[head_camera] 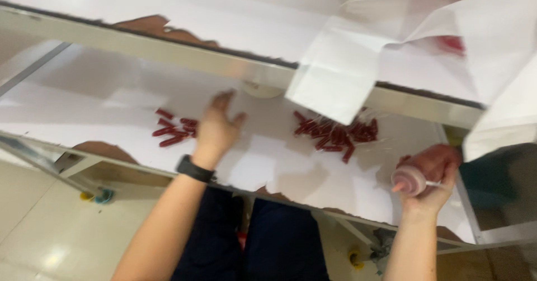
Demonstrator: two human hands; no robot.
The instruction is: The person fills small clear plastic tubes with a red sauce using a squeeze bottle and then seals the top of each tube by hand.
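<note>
Left hand (217, 129) lies spread beside small red pieces (173, 131), blur hiding their shape; right hand (430, 176) grips a pinkish bottle (408, 180). White surface (291, 175) carries more red pieces (335, 133), tiled floor (50, 236) below.

A single view, taken from a camera worn on the person's head, looks steeply down and forward over their own arms. The frame is tilted, so the white surface (140, 85) runs as a slanted band from the upper left to the lower right. The camera sits close: both forearms enter from the bottom edge, the left hand (217, 127) near the centre and the right hand (433, 175) at the lower right. The person's dark-clothed legs and the pale floor (50, 230) fill the bottom and lower left. The picture is blurred by motion.
</note>
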